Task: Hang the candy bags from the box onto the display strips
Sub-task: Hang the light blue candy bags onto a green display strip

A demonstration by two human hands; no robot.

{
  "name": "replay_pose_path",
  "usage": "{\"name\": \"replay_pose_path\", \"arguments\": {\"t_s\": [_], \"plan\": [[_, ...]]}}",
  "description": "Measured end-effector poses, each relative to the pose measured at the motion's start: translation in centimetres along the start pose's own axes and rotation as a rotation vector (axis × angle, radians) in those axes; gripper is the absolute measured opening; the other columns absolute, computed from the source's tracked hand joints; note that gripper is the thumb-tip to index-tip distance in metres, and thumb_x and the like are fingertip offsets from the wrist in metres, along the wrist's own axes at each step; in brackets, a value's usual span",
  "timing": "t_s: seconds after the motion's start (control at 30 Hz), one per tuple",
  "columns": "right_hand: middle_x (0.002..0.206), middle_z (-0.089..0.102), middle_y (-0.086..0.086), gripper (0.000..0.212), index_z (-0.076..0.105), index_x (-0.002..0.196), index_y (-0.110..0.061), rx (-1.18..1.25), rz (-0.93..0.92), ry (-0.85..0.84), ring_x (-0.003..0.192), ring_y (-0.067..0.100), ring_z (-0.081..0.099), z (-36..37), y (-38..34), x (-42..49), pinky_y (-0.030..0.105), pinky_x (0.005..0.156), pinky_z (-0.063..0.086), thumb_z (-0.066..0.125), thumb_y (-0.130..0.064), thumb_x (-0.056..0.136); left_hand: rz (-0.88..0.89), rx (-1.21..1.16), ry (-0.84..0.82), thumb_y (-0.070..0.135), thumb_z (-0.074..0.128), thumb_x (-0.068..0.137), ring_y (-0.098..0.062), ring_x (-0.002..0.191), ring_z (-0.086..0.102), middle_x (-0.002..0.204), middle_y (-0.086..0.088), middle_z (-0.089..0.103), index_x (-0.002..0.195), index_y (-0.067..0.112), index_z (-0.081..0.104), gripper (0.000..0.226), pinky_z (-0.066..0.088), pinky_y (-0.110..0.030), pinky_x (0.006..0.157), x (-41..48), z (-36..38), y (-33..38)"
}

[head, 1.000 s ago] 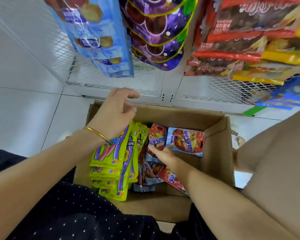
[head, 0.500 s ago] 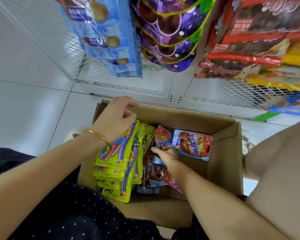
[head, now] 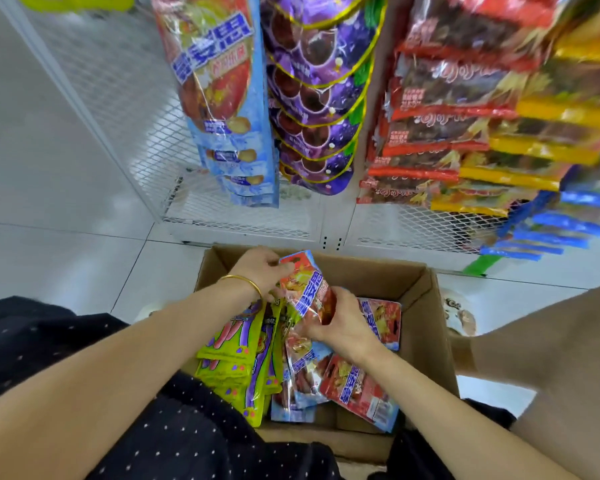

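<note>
An open cardboard box sits on the floor between my knees. Over it I hold a red and blue candy bag upright. My right hand grips its lower part, and my left hand, with a gold bangle on the wrist, pinches its top left edge. Inside the box lie a stack of yellow-green bags on the left and more red and blue bags on the right. A strip of matching red and blue bags hangs on the rack above.
A white mesh rack stands behind the box. Purple bags, red bags, yellow bags and blue bags hang on it in rows. White floor tiles lie to the left. My bare knee is at the right.
My right hand has lifted a red and blue bag out of the box. My left hand left the yellow-green stack and took the bag's top. The camera tilted up toward the rack.
</note>
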State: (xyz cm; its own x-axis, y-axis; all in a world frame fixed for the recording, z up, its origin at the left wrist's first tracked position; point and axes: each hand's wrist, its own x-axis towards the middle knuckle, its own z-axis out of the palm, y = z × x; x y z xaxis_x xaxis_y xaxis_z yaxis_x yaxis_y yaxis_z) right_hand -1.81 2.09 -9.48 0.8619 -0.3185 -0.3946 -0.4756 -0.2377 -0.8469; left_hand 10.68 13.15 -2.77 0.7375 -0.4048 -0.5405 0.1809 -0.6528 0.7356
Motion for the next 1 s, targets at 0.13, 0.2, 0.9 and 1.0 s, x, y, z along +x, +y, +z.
{"name": "replay_pose_path", "arguments": {"t_s": [0.13,0.2,0.9,1.0], "plan": [[0.119,0.045,-0.003,0.097,0.039,0.128,-0.023,-0.133,-0.115,0.023,0.111,0.010,0.047,-2.1,-1.8,-0.9,0.029,0.097,0.040,0.079,-0.062,0.049,0.245,0.119,0.054,0.010,0.055,0.091,-0.001,0.033,0.052,0.067,-0.008,0.054,0.083,0.007,0.054,0.008,0.044,-0.026,0.048,-0.7,-1.6,0.7],[0.130,0.047,-0.002,0.090,0.035,0.137,-0.020,-0.053,-0.156,0.041,0.120,0.010,0.047,-3.6,-3.3,-0.9,0.031,0.103,0.038,0.073,-0.059,0.066,0.410,0.228,0.071,0.009,0.055,0.090,-0.001,0.035,0.051,0.069,-0.007,0.054,0.086,0.009,0.056,0.005,0.043,-0.026,0.052,-1.7,-2.6,1.8],[0.083,0.064,0.009,0.016,0.071,0.091,-0.003,-0.242,-1.182,0.668,0.083,0.008,0.051,-7.7,-31.7,0.7,0.007,0.078,0.034,0.060,-0.008,0.081,0.957,-0.050,0.782,0.015,0.053,0.092,-0.011,0.082,0.055,0.104,-0.004,0.053,0.122,0.001,0.047,0.034,0.049,-0.027,0.075,-6.7,-20.4,22.0],[0.085,0.066,0.010,0.013,0.069,0.090,-0.003,-0.236,-1.212,0.792,0.085,0.010,0.051,-7.7,-34.5,1.6,0.012,0.078,0.035,0.063,-0.006,0.079,0.909,-0.114,0.729,0.020,0.056,0.091,-0.021,0.085,0.060,0.095,-0.008,0.059,0.116,0.002,0.051,0.031,0.051,-0.033,0.073,-5.4,-21.3,24.2]]}}
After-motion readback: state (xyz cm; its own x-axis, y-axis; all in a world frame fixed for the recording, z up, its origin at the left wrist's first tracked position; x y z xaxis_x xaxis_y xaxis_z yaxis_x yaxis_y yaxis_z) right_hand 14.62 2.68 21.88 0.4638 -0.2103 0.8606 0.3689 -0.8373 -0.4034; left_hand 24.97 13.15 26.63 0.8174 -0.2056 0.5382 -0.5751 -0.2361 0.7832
